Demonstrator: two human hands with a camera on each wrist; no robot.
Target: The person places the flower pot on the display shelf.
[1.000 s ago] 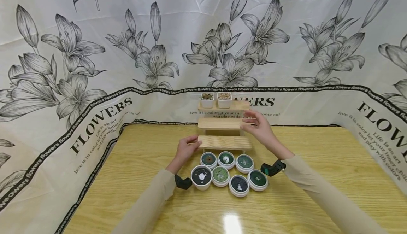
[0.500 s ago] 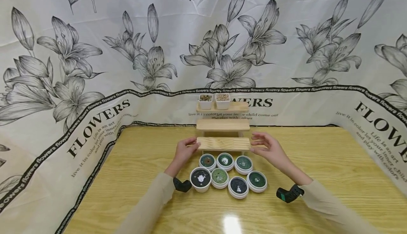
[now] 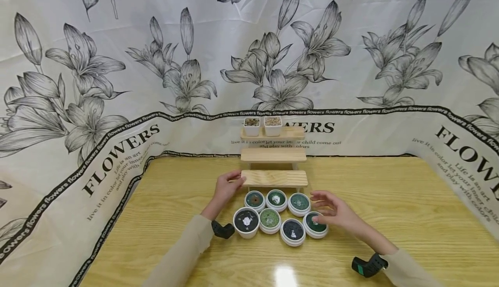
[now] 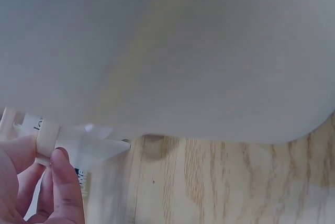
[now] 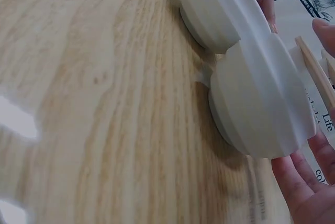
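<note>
A three-step wooden display stand point(image 3: 274, 178) stands at the back of the table. My left hand point(image 3: 226, 189) pinches the left end of its lowest shelf between thumb and fingers; the left wrist view shows the shelf end point(image 4: 48, 137) in that pinch. My right hand point(image 3: 335, 212) is at the right side of the white pots, fingers spread, the thumb over the dark green pot point(image 3: 316, 235) at front right. In the right wrist view, fingers point(image 5: 293, 182) lie behind a white pot point(image 5: 256, 98), with the thumb apart from it. Whether they touch it, I cannot tell.
Several more round white pots with green or dark tops, such as the tall black-topped pot point(image 3: 246, 230), cluster before the stand. Two square white pots of pebbles, one the left pot point(image 3: 251, 128), sit on the top shelf. A flower-printed cloth point(image 3: 187, 135) hangs behind the wooden table point(image 3: 163, 191).
My right hand has come down from beside the stand's middle shelf, past the lowest shelf's right end, to the front-right pot. My left hand keeps its pinch on the lowest shelf.
</note>
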